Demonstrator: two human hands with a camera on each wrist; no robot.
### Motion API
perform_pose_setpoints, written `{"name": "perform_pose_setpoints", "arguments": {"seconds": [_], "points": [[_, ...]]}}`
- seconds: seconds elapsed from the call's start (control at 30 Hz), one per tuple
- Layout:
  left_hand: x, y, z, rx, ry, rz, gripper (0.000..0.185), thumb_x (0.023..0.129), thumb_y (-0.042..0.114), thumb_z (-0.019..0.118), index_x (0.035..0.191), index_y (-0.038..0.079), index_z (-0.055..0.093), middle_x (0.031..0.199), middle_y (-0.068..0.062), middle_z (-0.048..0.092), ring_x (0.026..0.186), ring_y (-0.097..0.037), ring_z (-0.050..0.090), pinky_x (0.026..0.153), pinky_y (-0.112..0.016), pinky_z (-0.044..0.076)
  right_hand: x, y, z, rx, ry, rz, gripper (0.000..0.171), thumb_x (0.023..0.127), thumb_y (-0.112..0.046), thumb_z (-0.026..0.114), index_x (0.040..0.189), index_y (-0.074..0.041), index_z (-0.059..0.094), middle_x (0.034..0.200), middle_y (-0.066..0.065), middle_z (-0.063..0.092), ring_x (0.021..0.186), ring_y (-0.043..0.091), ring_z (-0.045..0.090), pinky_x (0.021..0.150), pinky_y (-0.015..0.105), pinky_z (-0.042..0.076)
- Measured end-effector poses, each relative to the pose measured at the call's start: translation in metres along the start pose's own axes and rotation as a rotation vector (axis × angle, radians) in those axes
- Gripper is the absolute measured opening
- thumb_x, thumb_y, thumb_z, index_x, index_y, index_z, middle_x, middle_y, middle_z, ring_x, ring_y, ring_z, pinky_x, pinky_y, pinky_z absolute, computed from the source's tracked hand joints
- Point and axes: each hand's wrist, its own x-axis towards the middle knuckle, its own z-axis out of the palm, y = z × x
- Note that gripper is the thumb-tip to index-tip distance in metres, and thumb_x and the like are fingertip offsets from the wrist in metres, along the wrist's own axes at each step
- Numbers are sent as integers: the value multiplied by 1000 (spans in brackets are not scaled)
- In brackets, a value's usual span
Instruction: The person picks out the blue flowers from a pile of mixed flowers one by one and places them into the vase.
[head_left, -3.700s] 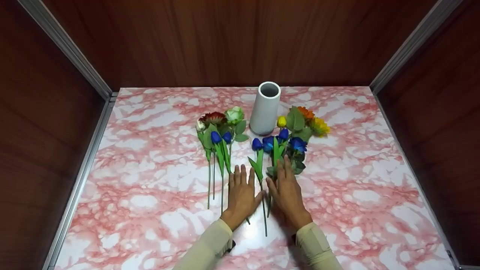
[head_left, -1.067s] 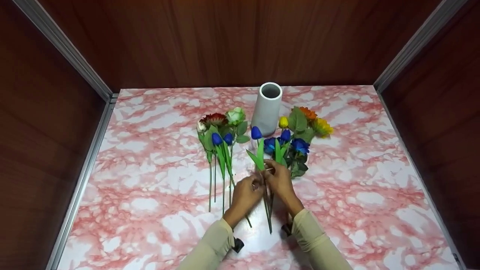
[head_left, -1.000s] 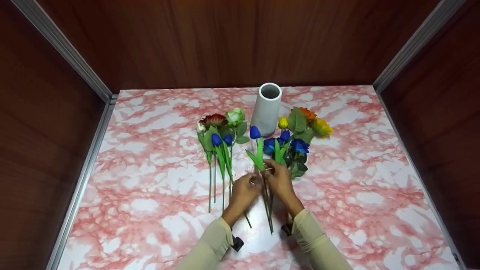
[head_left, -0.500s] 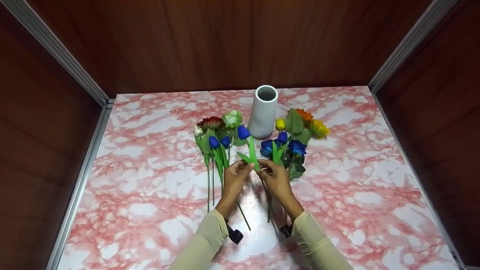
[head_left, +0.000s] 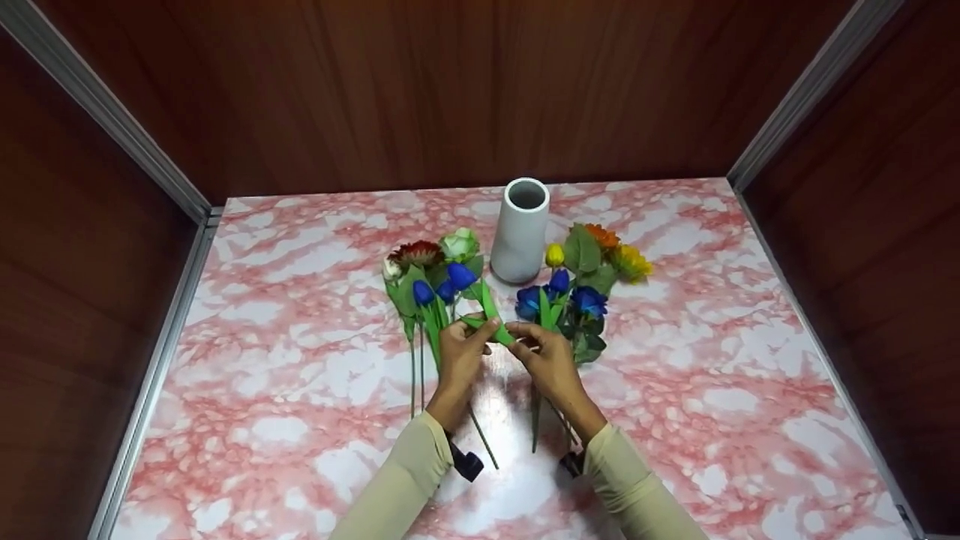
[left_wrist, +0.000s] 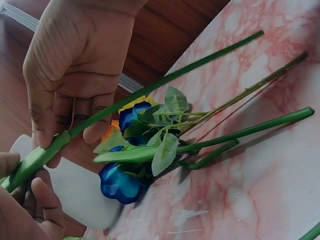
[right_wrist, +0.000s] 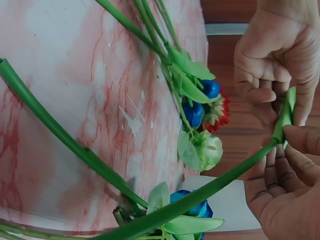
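Held in the air between both hands is a blue artificial tulip (head_left: 461, 276), tilted with its bloom to the upper left. My left hand (head_left: 460, 356) pinches its green leaves (head_left: 489, 301) below the bloom. Lower down, the thumb and fingers of my right hand (head_left: 551, 361) pinch the leaf base, where the stem (left_wrist: 165, 80) runs out. The right wrist view shows both hands meeting at the leaf (right_wrist: 285, 115); the bloom is out of sight there. Behind the hands a white vase (head_left: 519, 244) stands upright, nothing showing in its mouth.
Left of the vase lie a dark red flower (head_left: 417, 253), a pale green rose (head_left: 459, 244), a white bud (head_left: 391, 268) and blue tulips (head_left: 423, 292). To its right lie blue roses (head_left: 589, 301), a yellow tulip (head_left: 554, 255), an orange flower (head_left: 602, 235) and a yellow flower (head_left: 632, 262). Wooden panels (head_left: 480, 90) enclose the table.
Earlier both hands lay flat near the stems. The right hand then picked up the blue tulip; the left hand joined it at the leaves. The bloom has swung left.
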Motion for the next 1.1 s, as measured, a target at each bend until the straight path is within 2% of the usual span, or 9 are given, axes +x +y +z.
{"name": "perform_pose_setpoints", "arguments": {"seconds": [0.1, 0.23, 0.3, 0.43, 0.53, 0.6, 0.8, 0.93, 1.1], "points": [[2, 4, 1, 1, -2, 55, 18, 85, -2, 68, 94, -17, 65, 70, -8, 67, 57, -11, 56, 50, -23, 44, 3, -1, -1, 11, 4, -9, 22, 86, -1, 68, 108, -2, 72, 94, 10, 71, 81, 24, 66, 70, 29, 51], [2, 17, 1, 57, 3, 123, 18, 83, -2, 70, 95, -16, 66, 73, -11, 66, 56, -9, 54, 52, -27, 46, 6, -4, -2, 67, 31, -6, 19, 88, -6, 68, 107, -3, 71, 94, 9, 71, 81, 21, 65, 69, 27, 50], [3, 26, 0, 94, 18, 154, 19, 83, 0, 71, 95, -14, 67, 73, -10, 66, 56, -9, 53, 53, -27, 46, 9, -6, -4, 116, 56, 3, 19, 90, -7, 66, 107, 0, 70, 94, 13, 71, 80, 20, 64, 68, 25, 49], [3, 45, -1, 138, 59, 230, 17, 82, 1, 72, 93, -11, 69, 74, -9, 66, 58, -11, 52, 55, -23, 43, 10, -27, -16, 179, 105, 9, 19, 92, -2, 61, 107, 9, 67, 93, 22, 69, 78, 21, 62, 65, 22, 48], [2, 60, -2, 120, 76, 307, 15, 82, 0, 72, 92, -11, 70, 76, -9, 67, 60, -12, 50, 56, -22, 40, 11, -41, -25, 202, 135, 10, 19, 93, 2, 58, 107, 14, 65, 93, 26, 68, 79, 26, 63, 66, 25, 49], [0, 71, -2, 114, 74, 363, 15, 82, 0, 72, 93, -10, 70, 73, -9, 66, 58, -12, 48, 54, -23, 38, 14, -41, -29, 205, 155, 13, 20, 93, 1, 58, 106, 14, 64, 95, 29, 67, 82, 26, 64, 68, 30, 51], [-1, 100, 1, 121, 64, 494, 15, 84, 0, 71, 96, -9, 70, 78, -14, 69, 59, -11, 56, 56, -25, 44, 27, -30, -37, 171, 210, 73, 21, 94, -4, 60, 110, 9, 65, 103, 25, 67, 90, 22, 64, 76, 33, 53], [6, 101, 1, 133, 80, 569, 14, 82, -2, 72, 95, -8, 70, 87, -17, 69, 63, -12, 59, 58, -25, 47, 40, -7, -34, 160, 244, 76, 24, 92, -8, 64, 110, 7, 65, 105, 21, 67, 91, 19, 65, 79, 27, 52], [13, 98, 0, 102, 98, 675, 14, 81, -2, 73, 94, -6, 70, 88, -15, 68, 69, -13, 60, 60, -25, 48, 51, 10, -29, 67, 266, 65, 23, 91, -12, 67, 110, -1, 68, 99, 13, 69, 83, 17, 62, 72, 21, 47]]}}
